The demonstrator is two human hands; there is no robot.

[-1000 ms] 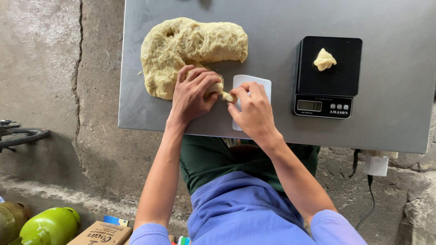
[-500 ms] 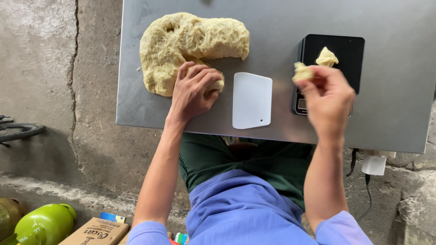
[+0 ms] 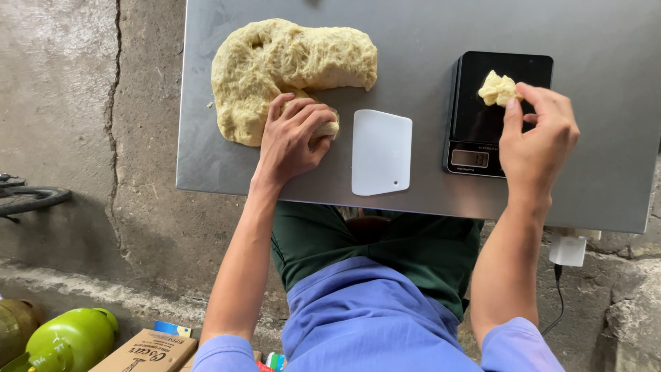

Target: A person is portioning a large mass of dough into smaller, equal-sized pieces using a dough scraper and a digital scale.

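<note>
A big lump of pale yellow dough (image 3: pixel 275 65) lies on the steel table (image 3: pixel 427 41). My left hand (image 3: pixel 292 134) rests on its near end, fingers curled over the dough. A white plastic scraper (image 3: pixel 381 151) lies flat between my hands. On the black kitchen scale (image 3: pixel 482 117) sits a small dough piece (image 3: pixel 497 88). My right hand (image 3: pixel 537 134) is over the scale, its thumb and fingertips touching the right side of that piece; whether it still pinches the piece is unclear.
The table's near edge runs just above my lap. A green gas cylinder (image 3: pixel 69 341) and a cardboard box (image 3: pixel 141 353) stand on the floor at lower left. A white plug with a cable (image 3: pixel 568 251) hangs under the table at right.
My right hand pulled a small bit off the dough beside the scraper, carried it right to the scale, and now has it against the piece there. My left hand stayed on the dough.
</note>
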